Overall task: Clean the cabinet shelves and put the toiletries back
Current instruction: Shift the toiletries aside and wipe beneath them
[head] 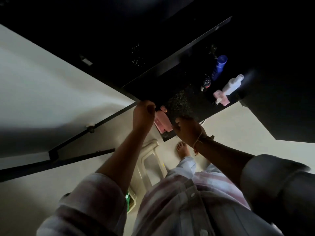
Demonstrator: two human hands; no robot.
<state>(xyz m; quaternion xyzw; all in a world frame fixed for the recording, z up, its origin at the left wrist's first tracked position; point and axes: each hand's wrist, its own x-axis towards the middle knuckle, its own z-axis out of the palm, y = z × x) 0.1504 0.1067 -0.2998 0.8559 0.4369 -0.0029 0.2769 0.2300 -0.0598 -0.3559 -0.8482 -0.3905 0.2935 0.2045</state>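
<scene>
Shirt front [187, 193] nearest me, both forearms reaching ahead. Left hand [144, 114] at corner of dark cabinet panel [170, 63], fingers curled tight; what they pinch, cannot tell. Right hand [187, 128] curled over edge of speckled desk [184, 99]. Pink item [162, 123] between hands, beside left; who holds it, unclear. Blue bottle [219, 65], white bottle [233, 84], pink bottle [221, 97] stand on desk farther back, outside cabinet. My read: put-back barely begun. Next move needs secure pinch on pink item, then lift onto shelf.
</scene>
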